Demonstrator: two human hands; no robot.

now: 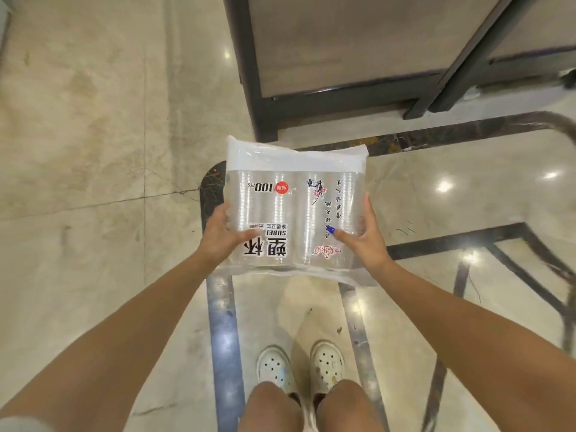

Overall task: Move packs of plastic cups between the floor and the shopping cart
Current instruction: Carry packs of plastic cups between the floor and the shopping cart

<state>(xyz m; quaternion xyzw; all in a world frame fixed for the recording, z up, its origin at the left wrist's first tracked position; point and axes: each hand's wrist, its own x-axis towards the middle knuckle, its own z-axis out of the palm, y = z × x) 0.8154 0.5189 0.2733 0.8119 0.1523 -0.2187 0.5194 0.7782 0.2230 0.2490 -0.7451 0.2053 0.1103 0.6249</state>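
Polished marble floor with dark inlaid bands spreads under everything, and a dark-framed piece of furniture fills the upper right of the frame.

Both hands have hold of one pack of plastic cups at the centre of the frame. The left hand clasps its left edge, thumb laid across the printed top and fingers curled under. The right hand grips the right edge the same way, its thumb on the wrapper. The pack is a clear printed bag, and stacked rows of transparent cups show through it.

I cannot tell whether it touches the floor or hangs just above it. White perforated shoes stand below, towards the bottom centre.

By my reading, this is the carrying step. No shopping cart shows, so the next move calls for keeping the slippery wrapper level while turning to find it.
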